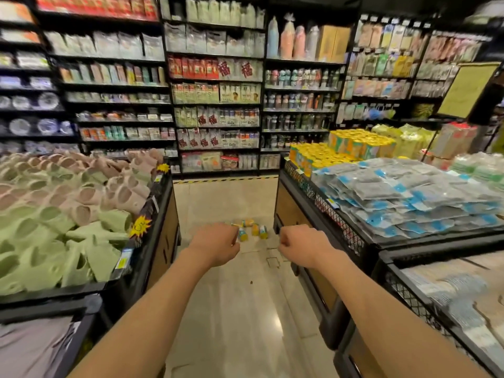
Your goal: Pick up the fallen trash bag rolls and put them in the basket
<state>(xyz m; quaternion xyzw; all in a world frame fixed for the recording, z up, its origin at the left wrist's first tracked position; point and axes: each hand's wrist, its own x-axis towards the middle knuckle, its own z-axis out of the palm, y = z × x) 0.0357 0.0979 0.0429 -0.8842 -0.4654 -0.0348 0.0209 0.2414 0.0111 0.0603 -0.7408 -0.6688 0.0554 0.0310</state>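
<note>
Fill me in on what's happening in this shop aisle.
A person stands between two display bins, both arms stretched forward. The left hand and right hand are curled and hold nothing. Several yellow trash bag rolls lie on the floor ahead, none picked up yet. More of the same rolls sit stacked in the right-hand basket.

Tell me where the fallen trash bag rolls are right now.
The trash bag rolls lie on the floor, centre of the head view, just beyond the hands, nearer the right-hand display bin.

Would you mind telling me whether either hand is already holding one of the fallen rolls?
No: the left hand and right hand are curled and hold nothing, while the trash bag rolls lie on the floor beyond them.
</note>
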